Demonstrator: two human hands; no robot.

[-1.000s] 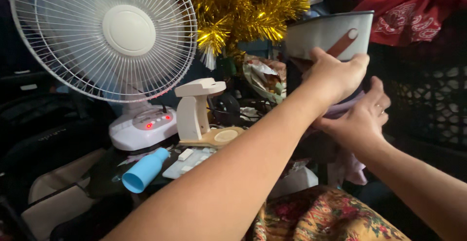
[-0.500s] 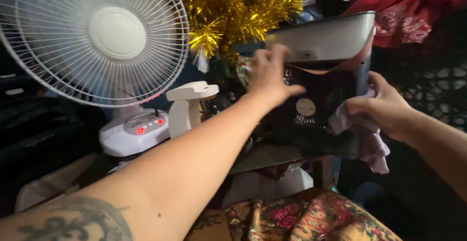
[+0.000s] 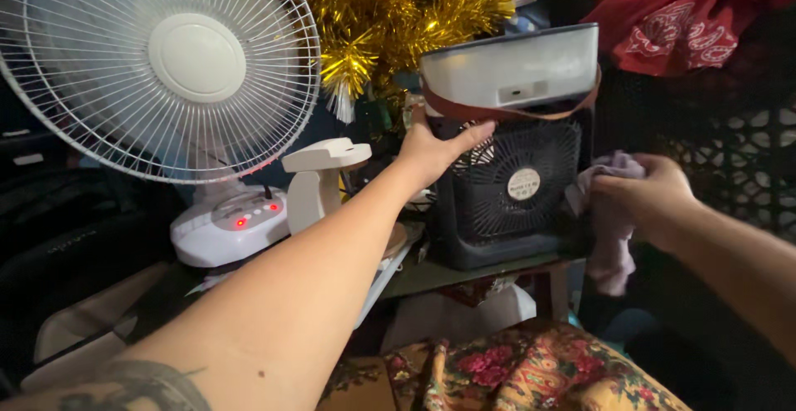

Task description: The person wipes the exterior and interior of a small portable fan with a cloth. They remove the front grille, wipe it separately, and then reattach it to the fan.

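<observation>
A big white pedestal fan [image 3: 170,67] fills the upper left, its round wire guard facing the camera and its white base with small red lights sitting below, near the left forearm. Behind and to the right of it hangs a mass of gold tinsel [image 3: 406,17], and in the upper right corner lies a heap of red cloth [image 3: 680,21]. Below, at the bottom edge, spreads a floral fabric [image 3: 531,374] in yellow and red.

In the middle stands a small box-shaped cooler fan [image 3: 510,150], dark in the body with a round grille and a pale disc at its hub, topped by a grey-white upper section with a brown strap looped under it. It rests on the edge of a dark green shelf [image 3: 464,272], just right of the tinsel.

The left hand [image 3: 435,150] reaches across from the lower left and presses on the cooler's upper left corner, fingers spread open, thumb lying over the top of the grille. The right hand [image 3: 643,195] sits against the cooler's right side, fingers curled shut around a pale lilac rag [image 3: 609,237] whose loose end hangs down.

Between the two fans stands a small cream-coloured stand [image 3: 319,179] with a flat head, just left of the left wrist
</observation>
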